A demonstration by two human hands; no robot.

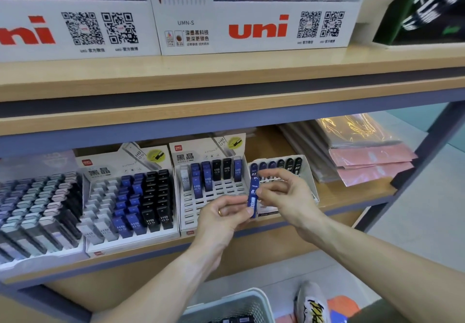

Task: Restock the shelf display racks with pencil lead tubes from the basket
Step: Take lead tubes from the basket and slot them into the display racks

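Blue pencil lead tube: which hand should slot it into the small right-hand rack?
Right, probably. The right hand pinches the blue pencil lead tube directly before the small white rack; the left hand sits over the middle rack.

Two white cardboard display boxes [254, 28] printed with a red "uni" logo and black QR codes are seen on the upper wooden shelf [226, 76]. To their right, a dark green and black bag [432, 8] is partly shown. On the lower shelf, at the right, pink and clear plastic-wrapped flat packs [364, 156] are stacked. On the floor, a grey and white sneaker [310, 305] is visible.
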